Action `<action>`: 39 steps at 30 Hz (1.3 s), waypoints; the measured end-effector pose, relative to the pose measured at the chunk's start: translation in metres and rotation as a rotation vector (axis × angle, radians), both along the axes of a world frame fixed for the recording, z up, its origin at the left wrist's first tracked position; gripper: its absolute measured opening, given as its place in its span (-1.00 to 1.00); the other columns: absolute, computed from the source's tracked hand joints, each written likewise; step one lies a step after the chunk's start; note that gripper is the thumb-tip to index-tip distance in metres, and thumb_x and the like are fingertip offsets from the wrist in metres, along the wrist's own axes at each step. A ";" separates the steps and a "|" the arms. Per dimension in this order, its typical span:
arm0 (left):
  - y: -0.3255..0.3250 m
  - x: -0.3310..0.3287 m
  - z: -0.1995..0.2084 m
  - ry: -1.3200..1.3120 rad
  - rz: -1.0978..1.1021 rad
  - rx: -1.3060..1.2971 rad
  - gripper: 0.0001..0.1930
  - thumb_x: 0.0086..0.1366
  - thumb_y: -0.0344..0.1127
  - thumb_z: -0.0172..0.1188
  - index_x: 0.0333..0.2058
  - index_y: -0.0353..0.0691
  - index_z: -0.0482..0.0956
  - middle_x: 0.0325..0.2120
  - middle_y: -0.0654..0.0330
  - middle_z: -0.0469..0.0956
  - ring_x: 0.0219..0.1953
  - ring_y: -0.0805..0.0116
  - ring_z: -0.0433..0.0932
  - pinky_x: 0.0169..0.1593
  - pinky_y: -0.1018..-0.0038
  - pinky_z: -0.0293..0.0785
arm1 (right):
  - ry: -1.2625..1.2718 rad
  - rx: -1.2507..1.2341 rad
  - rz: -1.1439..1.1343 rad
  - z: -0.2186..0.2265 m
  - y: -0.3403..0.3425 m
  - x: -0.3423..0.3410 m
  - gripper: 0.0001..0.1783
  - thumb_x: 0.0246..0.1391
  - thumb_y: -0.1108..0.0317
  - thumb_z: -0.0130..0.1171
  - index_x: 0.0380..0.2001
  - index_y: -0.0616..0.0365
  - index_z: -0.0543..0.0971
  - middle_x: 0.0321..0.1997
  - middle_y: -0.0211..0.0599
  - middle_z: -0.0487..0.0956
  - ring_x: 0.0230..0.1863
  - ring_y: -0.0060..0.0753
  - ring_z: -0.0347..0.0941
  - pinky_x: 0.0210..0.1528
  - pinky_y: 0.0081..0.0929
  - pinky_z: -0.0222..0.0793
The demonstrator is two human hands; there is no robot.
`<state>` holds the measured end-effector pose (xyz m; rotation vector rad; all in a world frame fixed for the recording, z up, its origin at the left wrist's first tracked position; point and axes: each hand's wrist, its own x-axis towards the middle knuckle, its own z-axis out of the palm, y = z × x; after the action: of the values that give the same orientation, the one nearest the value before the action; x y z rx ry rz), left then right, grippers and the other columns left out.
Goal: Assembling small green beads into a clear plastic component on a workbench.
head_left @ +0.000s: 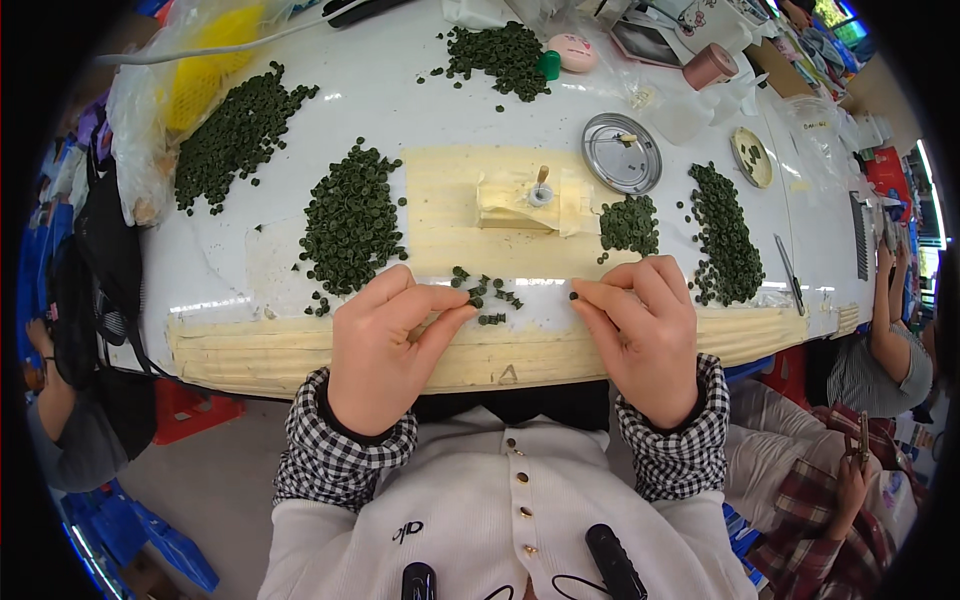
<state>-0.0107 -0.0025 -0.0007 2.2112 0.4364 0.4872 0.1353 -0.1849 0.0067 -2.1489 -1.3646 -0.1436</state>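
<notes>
Near the table's front edge, my left hand (pixel 385 330) is closed in a pinch on a small dark green round piece at its fingertips. My right hand (pixel 648 335) pinches another small dark piece (pixel 574 296) between thumb and forefinger, apart from the left. A few loose green pieces (pixel 492 319) lie between the hands, some joined in short stacks. Beyond them, a tape-covered block (pixel 505 205) carries a small metal cup with a wooden peg (pixel 542 178). Piles of similar pieces flank it: a large left pile (pixel 352 215), a small heap (pixel 629 225) and a right pile (pixel 727 240).
More green pieces lie at far left (pixel 240 135) and at the back (pixel 498 58). A round metal lid (pixel 620 155), yellowish dish (pixel 751 157), tweezers (pixel 789 273) and pink spool (pixel 709 66) are to the right. Plastic bags (pixel 150 110) sit far left. People sit on both sides.
</notes>
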 end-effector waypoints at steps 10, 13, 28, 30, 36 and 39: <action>0.005 0.000 -0.001 -0.055 0.009 -0.026 -0.87 0.20 -0.53 0.15 -0.26 -0.34 0.59 -0.69 0.39 0.19 -0.68 0.64 0.08 -0.58 0.63 -0.01 | -0.188 0.008 0.001 -0.011 0.005 -0.013 -0.81 -0.27 0.48 0.28 -0.47 0.21 0.55 -0.44 -0.35 0.43 -0.33 -0.28 0.35 -0.28 -0.38 0.30; 0.005 -0.005 0.008 -0.118 0.075 -0.914 -0.79 0.30 -0.46 0.03 -0.11 -0.37 0.47 -0.66 0.44 0.20 -0.65 0.63 0.10 -0.54 0.64 0.02 | -0.125 0.027 -0.010 -0.013 0.005 -0.013 -0.81 -0.27 0.50 0.29 -0.48 0.19 0.53 -0.44 -0.34 0.42 -0.34 -0.27 0.35 -0.27 -0.38 0.31; 0.001 -0.008 0.003 -0.337 -0.018 -1.851 -0.74 0.47 -0.27 -0.17 -0.05 -0.27 0.41 -0.30 0.19 0.54 -0.44 0.53 0.40 -0.39 0.68 0.35 | 0.103 0.291 -0.023 -0.005 0.004 -0.014 -0.77 -0.27 0.68 0.28 -0.47 0.27 0.50 -0.47 -0.21 0.55 -0.47 -0.19 0.47 -0.44 -0.44 0.39; 0.001 -0.007 -0.001 -0.321 -0.175 -1.845 -0.73 0.48 -0.23 -0.20 -0.07 -0.25 0.41 -0.44 0.29 0.44 -0.52 0.58 0.30 -0.49 0.72 0.27 | 0.141 0.292 -0.043 -0.001 0.004 -0.015 -0.79 -0.25 0.68 0.29 -0.46 0.28 0.53 -0.48 -0.21 0.55 -0.48 -0.21 0.48 -0.45 -0.46 0.39; -0.009 0.001 0.011 -0.239 -0.015 -1.783 -0.67 0.47 -0.28 -0.20 0.06 -0.34 0.34 -0.51 0.34 0.31 -0.50 0.61 0.23 -0.48 0.71 0.22 | 0.199 0.311 -0.071 -0.002 0.005 -0.016 -0.83 -0.17 0.66 0.29 -0.43 0.29 0.57 -0.51 -0.21 0.54 -0.50 -0.26 0.48 -0.46 -0.49 0.38; -0.010 0.003 0.014 -0.205 0.022 -1.707 -0.63 0.44 -0.34 -0.17 0.13 -0.41 0.27 -0.41 0.29 0.37 -0.44 0.61 0.26 -0.41 0.70 0.25 | 0.240 0.316 -0.089 -0.002 0.004 -0.017 -0.85 -0.15 0.66 0.28 -0.43 0.29 0.57 -0.50 -0.20 0.55 -0.49 -0.28 0.49 -0.46 -0.50 0.38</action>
<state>-0.0073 -0.0127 0.0135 0.5062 0.4696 0.1611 0.1184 -0.1807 0.0050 -1.8933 -1.0350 -0.1217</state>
